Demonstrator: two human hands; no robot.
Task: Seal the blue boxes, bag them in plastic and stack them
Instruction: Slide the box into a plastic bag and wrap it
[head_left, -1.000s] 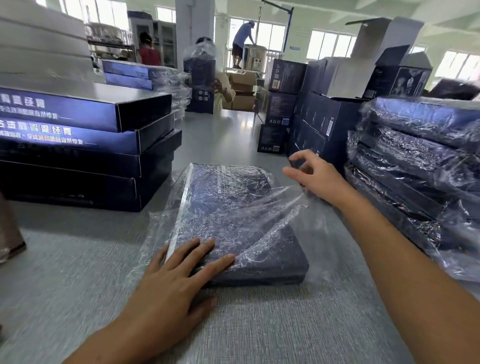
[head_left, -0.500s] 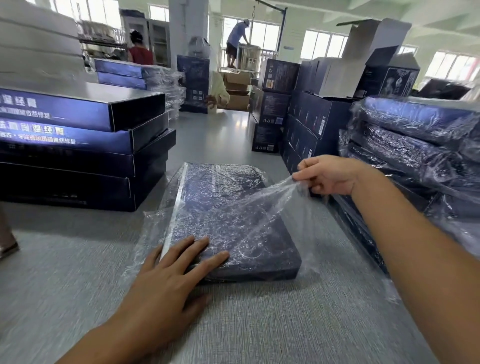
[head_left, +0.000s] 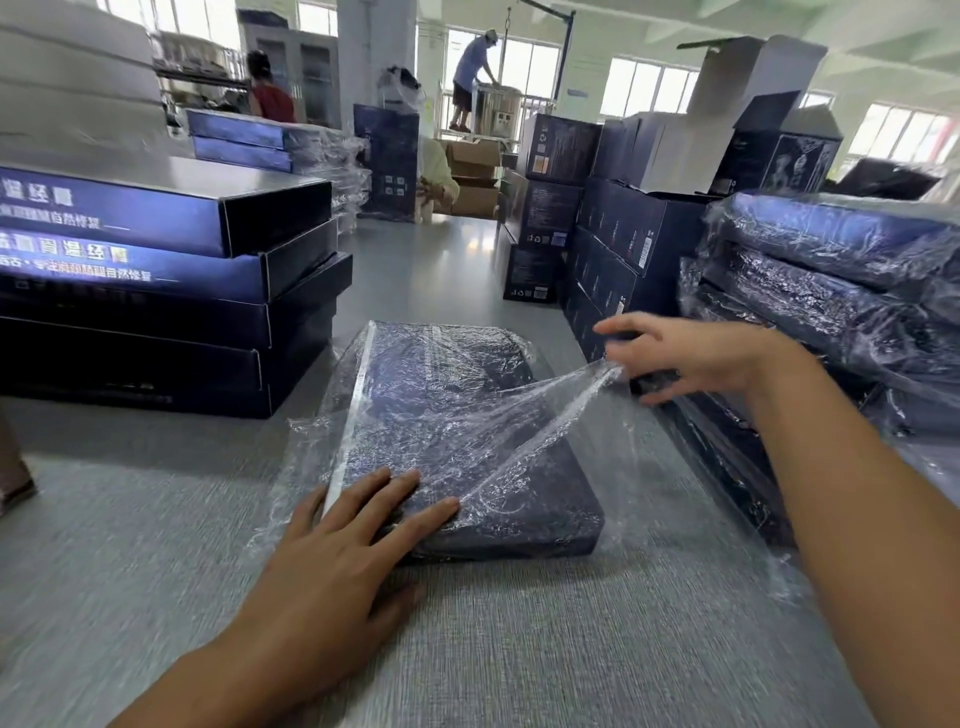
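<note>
Head view: the blue box (head_left: 467, 441) was found flat on the table (head_left: 571, 649), pinned under the left hand (head_left: 343, 551), fingers straight and spread, evidently against sliding, while the plastic bag (head_left: 545, 410) was pinched at its edge and drawn taut by the right hand (head_left: 685, 358).

- A blue box (head_left: 540, 519) lies flat on the grey surface (head_left: 571, 649), partly inside a clear bag (head_left: 545, 410).
- The left grip (head_left: 332, 545) presses flat fingers on its near corner.
- The right grip (head_left: 691, 358) pinches the bag's edge, stretching it taut.
- Bare boxes (head_left: 156, 270) are stacked left, bagged boxes (head_left: 831, 291) right.
</note>
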